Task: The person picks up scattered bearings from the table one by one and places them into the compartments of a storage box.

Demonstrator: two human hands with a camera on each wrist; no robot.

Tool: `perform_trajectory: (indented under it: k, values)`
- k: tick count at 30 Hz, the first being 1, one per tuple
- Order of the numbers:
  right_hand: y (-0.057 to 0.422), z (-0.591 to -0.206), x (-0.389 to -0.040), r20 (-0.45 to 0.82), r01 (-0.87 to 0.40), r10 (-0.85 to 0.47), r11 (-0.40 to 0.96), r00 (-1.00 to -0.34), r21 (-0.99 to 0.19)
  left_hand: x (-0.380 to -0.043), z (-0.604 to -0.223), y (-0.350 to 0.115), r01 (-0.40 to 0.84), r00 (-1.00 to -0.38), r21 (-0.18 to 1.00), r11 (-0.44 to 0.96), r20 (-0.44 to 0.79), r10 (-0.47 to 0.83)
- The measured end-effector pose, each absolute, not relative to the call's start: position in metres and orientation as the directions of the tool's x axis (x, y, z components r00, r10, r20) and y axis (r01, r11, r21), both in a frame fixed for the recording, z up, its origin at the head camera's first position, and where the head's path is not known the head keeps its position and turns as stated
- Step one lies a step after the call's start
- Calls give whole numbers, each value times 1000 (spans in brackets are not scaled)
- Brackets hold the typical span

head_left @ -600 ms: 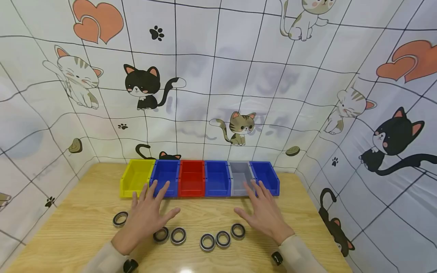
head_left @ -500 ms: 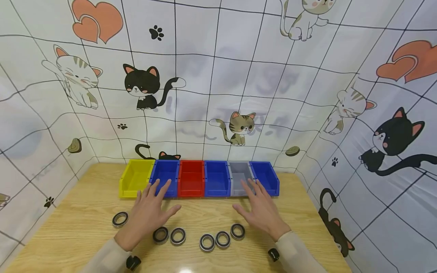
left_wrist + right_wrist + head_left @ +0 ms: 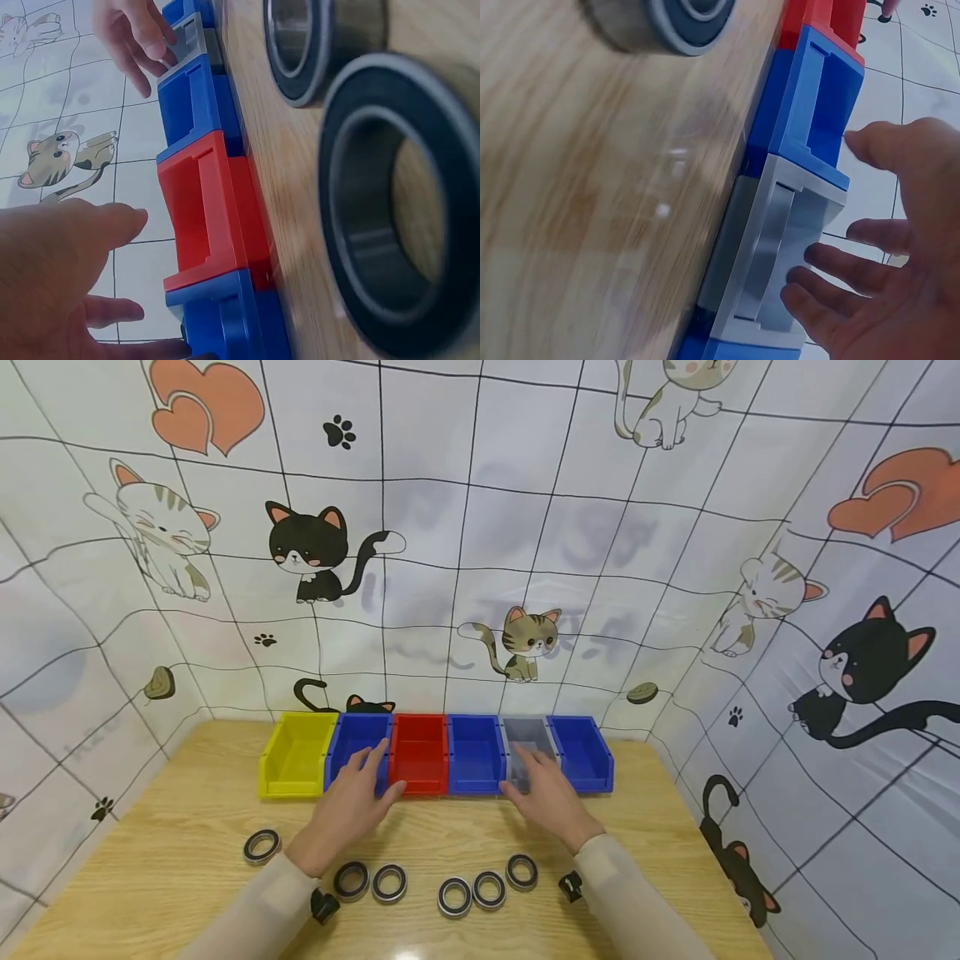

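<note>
My left hand [image 3: 351,807] reaches over the front of the left blue bin [image 3: 339,745], thumb spread and fingers loosely bent, holding nothing. At the grey bin [image 3: 517,777] is my right hand [image 3: 551,802], also with nothing in it; in the right wrist view its fingertips overlap the mouth of the grey bin [image 3: 769,247]. Several ball bearings with black seals lie on the table near me. One bearing [image 3: 262,846] is left of my left forearm, a pair with the bearing [image 3: 389,883] is in the middle, and three with the bearing [image 3: 489,890] lie further right.
The bins form one row at the back of the wooden table [image 3: 180,827]: a yellow bin [image 3: 296,756], the left blue one, a red bin [image 3: 420,756], another blue bin [image 3: 476,756], the grey one, and a blue bin [image 3: 581,756] at the right end. A cat-print curtain [image 3: 435,560] hangs behind.
Both hands have moved inward, toward each other, and slightly forward over the bins. Their fingers look more bent than before. The bearings and bins stay where they were.
</note>
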State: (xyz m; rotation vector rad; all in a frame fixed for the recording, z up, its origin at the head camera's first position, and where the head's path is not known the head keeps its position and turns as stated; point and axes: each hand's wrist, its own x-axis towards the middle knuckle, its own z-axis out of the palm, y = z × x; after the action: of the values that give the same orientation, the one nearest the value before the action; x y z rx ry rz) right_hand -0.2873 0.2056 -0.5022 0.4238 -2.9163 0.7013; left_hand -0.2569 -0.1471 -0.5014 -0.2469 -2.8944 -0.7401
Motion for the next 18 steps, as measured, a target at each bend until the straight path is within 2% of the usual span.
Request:
perform_trajectory:
  k: [11,18]
  values:
    - [195,-499,-300,158,-322,-280,840,-947,-436,-272,-507,-137,166,-984,475,864,133,117]
    - [193,-500,-302,132,-295,-264,846,-956,-445,-274,-507,-140,177,-980,458,871,166,111]
